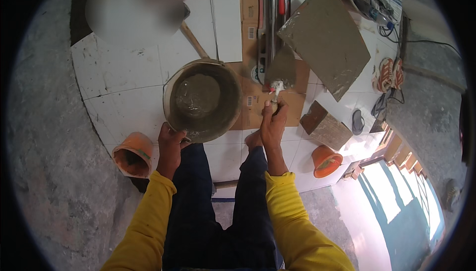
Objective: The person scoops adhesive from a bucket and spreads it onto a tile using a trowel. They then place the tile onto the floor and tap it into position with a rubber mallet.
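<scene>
The rim of the mortar bucket (203,100) is gripped by the closed fingers of the left hand (170,139). A trowel (280,72) is held by its handle in the closed right hand (273,122), its blade just beyond the fingers, near the mortar-coated tile (325,40).

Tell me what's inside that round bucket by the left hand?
The bucket holds wet grey mortar pooled at its bottom, with smears up its walls. Whatever lies beneath the mortar is covered. The left hand grips its rim.

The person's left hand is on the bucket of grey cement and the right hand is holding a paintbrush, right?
Not quite. The right hand holds a trowel, not a paintbrush, as the head view shows. The left hand is indeed on the rim of the bucket of grey cement.
</scene>
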The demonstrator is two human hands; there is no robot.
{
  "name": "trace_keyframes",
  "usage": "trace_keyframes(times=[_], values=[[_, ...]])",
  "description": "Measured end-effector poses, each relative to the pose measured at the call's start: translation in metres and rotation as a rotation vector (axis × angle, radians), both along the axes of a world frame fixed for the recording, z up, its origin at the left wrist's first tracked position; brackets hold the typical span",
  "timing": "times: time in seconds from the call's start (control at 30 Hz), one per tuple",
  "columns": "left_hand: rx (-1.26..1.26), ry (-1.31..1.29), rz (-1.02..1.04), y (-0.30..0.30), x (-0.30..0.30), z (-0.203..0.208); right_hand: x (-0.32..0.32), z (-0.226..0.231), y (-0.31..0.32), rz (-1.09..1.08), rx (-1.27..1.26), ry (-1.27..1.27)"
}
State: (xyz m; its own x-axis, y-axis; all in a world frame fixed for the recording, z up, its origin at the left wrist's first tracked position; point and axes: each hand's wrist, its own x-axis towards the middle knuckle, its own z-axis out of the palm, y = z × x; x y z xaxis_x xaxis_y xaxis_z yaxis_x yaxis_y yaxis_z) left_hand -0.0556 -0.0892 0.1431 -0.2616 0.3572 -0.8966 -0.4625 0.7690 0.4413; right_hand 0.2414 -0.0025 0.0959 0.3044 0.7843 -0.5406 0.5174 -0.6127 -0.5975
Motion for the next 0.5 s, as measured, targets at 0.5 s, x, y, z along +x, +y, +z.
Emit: trace_keyframes(times=[0.5], values=[[-0.113,0.024,-0.073,-0.024,-0.013,0.001,-0.05,-0.189,0.119,0.42,-0.163,-0.849]])
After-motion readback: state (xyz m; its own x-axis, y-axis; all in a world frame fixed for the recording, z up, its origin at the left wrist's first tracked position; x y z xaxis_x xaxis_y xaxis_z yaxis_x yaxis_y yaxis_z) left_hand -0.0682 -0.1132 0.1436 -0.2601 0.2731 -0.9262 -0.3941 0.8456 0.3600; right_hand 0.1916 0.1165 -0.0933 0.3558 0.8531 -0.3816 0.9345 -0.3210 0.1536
